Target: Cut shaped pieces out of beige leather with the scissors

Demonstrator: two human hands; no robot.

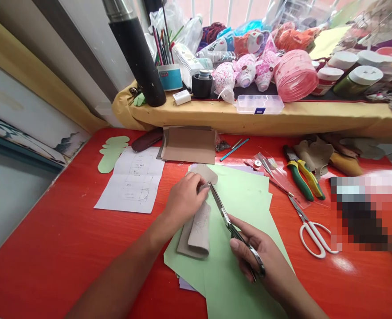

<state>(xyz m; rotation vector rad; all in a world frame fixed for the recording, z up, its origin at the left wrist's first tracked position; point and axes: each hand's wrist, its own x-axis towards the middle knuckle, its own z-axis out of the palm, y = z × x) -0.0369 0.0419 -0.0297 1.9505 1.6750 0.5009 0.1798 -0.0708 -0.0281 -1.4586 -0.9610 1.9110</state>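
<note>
A folded piece of beige leather-like material lies on light green paper sheets. My left hand pinches this piece near its upper part, thumb and forefinger pressed together. In my right hand is a pair of metal scissors, fingers through the handles. The scissor tips touch or almost touch the beige piece beside my left thumb; whether the blades are around its edge I cannot tell. The rounded far end of the piece shows beyond my fingers.
White-handled scissors and green-yellow pliers lie on the right. A sheet with a drawn pattern and a green paper cutout are on the left. Brown sheets lie at the back, below a ledge crowded with jars and a black thermos.
</note>
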